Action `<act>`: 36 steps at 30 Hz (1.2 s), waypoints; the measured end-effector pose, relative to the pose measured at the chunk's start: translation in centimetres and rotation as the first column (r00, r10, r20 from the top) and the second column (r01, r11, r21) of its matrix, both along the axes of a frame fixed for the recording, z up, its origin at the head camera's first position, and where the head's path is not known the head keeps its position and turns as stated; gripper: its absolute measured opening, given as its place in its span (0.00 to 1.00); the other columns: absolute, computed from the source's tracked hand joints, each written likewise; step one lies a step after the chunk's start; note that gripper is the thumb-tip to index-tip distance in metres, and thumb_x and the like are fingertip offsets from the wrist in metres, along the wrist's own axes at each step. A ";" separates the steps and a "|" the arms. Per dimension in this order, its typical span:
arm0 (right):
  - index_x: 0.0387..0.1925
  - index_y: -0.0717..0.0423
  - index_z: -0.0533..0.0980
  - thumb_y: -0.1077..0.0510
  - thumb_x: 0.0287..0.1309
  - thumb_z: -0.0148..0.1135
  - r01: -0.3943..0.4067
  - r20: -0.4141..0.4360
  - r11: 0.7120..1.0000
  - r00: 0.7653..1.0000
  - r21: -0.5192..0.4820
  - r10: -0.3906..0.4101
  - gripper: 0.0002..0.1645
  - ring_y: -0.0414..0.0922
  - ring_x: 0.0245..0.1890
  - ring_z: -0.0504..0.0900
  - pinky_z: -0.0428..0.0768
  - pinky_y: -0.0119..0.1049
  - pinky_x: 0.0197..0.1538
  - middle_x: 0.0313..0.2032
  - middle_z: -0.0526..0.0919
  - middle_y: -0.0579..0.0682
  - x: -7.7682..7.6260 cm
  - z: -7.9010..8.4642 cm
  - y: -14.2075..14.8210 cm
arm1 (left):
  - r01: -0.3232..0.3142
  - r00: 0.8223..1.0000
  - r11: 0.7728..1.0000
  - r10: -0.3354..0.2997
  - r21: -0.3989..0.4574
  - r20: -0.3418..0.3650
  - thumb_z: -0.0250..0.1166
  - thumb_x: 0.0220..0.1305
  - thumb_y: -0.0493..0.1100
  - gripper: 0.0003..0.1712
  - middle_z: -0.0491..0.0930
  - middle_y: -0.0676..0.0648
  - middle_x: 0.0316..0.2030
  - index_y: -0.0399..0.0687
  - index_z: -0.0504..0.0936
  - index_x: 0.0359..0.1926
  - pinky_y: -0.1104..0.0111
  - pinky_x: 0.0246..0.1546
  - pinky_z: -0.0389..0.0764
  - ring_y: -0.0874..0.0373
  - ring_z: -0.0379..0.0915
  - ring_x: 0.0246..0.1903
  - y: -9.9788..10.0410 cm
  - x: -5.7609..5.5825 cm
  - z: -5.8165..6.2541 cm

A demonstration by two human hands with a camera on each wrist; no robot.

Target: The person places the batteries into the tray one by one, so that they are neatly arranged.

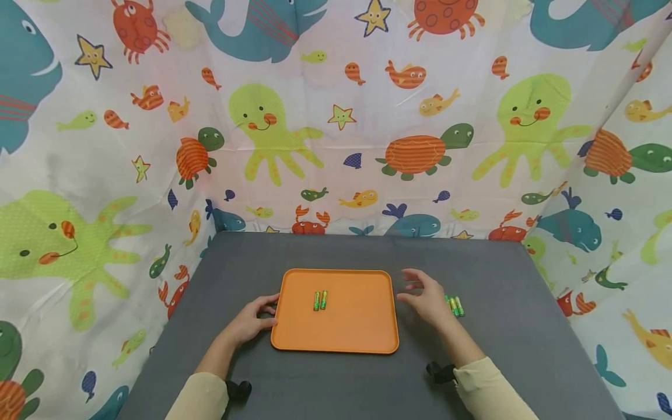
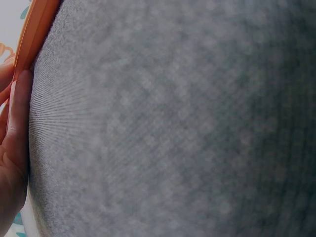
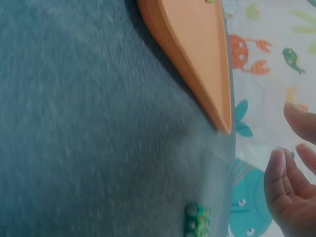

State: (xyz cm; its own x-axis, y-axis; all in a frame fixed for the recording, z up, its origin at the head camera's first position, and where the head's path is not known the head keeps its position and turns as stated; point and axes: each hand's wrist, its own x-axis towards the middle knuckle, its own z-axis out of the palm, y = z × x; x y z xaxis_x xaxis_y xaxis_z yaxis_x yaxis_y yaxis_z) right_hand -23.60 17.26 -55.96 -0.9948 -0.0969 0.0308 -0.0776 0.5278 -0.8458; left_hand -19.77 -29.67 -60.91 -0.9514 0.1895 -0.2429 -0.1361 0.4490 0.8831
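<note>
Batteries [image 1: 324, 300], two slim green-and-yellow cylinders, lie side by side left of centre on an orange, rectangular, plastic-looking tray [image 1: 357, 326]. Left hand [image 1: 252, 319] rests thumb and fingers spread against the tray's left edge, probably just so it doesn't slide on the grey cloth-covered table [image 1: 336, 382]. Right hand [image 1: 429, 300] hangs just off the right side, thumb and fingers well apart, holding zilch. More green batteries [image 1: 454, 307] sit in a neat row farther right, partly hidden by that hand, maybe lined up to stop rolling.

orange tray [image 1: 362, 324]: flat | battery pair [image 1: 323, 300]: green, on tray | battery cluster [image 1: 454, 307]: green, right of tray
</note>
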 end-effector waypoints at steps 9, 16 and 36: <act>0.67 0.48 0.71 0.55 0.55 0.76 0.038 0.022 0.999 0.999 0.027 -0.038 0.39 0.55 0.55 0.80 0.84 0.47 0.46 0.62 0.78 0.58 0.3 -0.1 2.9 | -0.010 1.000 1.000 0.010 -0.030 -0.006 0.70 0.64 0.36 0.39 0.71 0.47 0.65 0.56 0.68 0.74 0.66 0.45 0.80 0.51 0.71 0.54 0.1 0.0 0.0; 0.68 0.50 0.71 0.51 0.55 0.76 0.036 -0.002 0.998 0.999 0.053 -0.036 0.40 0.58 0.56 0.80 0.83 0.49 0.48 0.61 0.78 0.60 0.2 -0.4 5.3 | -0.013 1.000 0.999 0.013 -0.051 -0.007 0.70 0.64 0.38 0.39 0.71 0.48 0.64 0.57 0.69 0.74 0.65 0.46 0.80 0.51 0.71 0.53 0.1 -0.1 0.1; 0.72 0.57 0.66 0.54 0.56 0.75 0.046 0.104 0.991 0.993 0.124 -0.059 0.45 0.66 0.65 0.71 0.79 0.58 0.53 0.68 0.70 0.65 0.6 -1.4 11.2 | -0.018 1.000 0.999 0.018 -0.048 -0.002 0.70 0.64 0.38 0.38 0.73 0.48 0.62 0.58 0.69 0.73 0.64 0.45 0.80 0.52 0.71 0.52 -0.1 -0.2 -0.2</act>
